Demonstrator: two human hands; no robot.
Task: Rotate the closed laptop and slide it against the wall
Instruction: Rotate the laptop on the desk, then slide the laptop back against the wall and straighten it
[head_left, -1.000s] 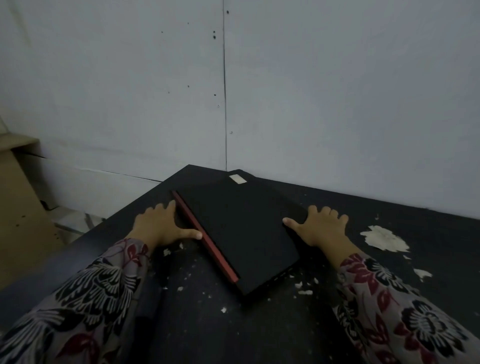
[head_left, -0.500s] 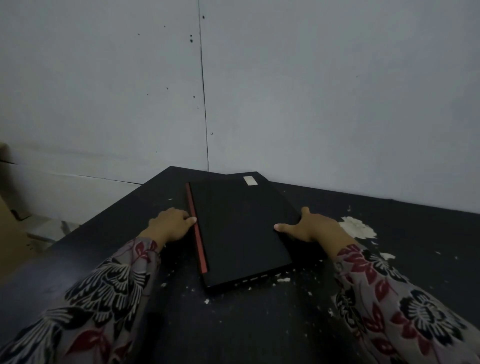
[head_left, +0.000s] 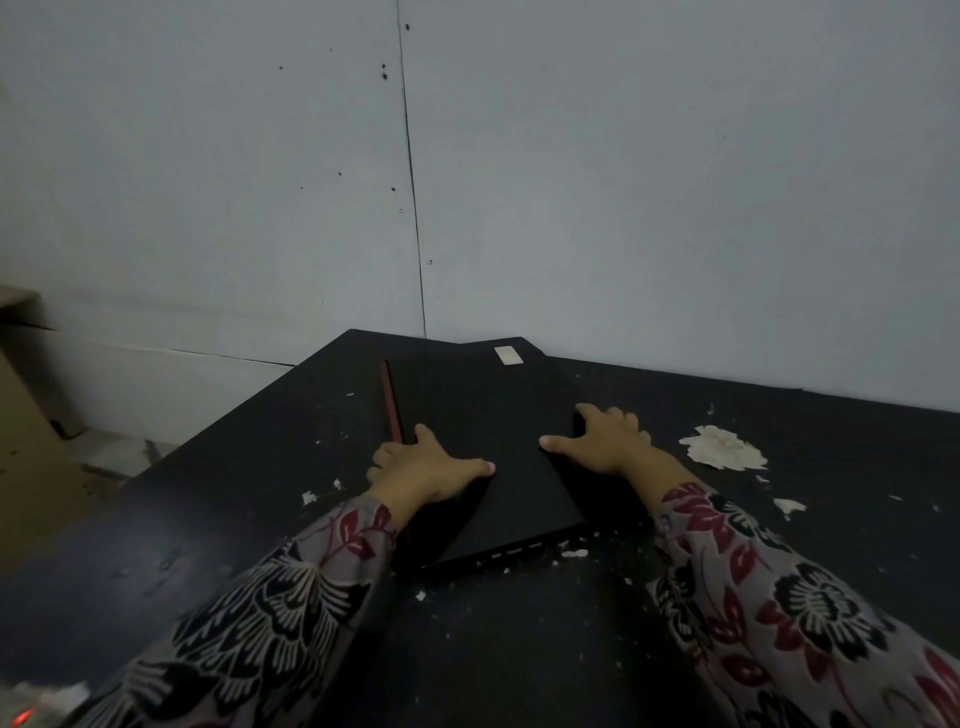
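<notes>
The pale grey panelled wall (head_left: 649, 182) rises behind the black, chipped wooden table (head_left: 519, 649). The closed black laptop with a red side strip (head_left: 483, 441) lies flat on the table, its far end at the wall; whether it touches, I cannot tell. The left hand (head_left: 421, 470) and right hand (head_left: 605, 441) press flat on its two long sides, fingers spread, gripping nothing. An uneven push could likely skew it, or jam a corner against the wall. White paint flakes (head_left: 722, 448) might scratch its underside. No containers are visible.

Both hands spread flat — left (head_left: 423, 467), right (head_left: 605, 441) (thumbs inward).
</notes>
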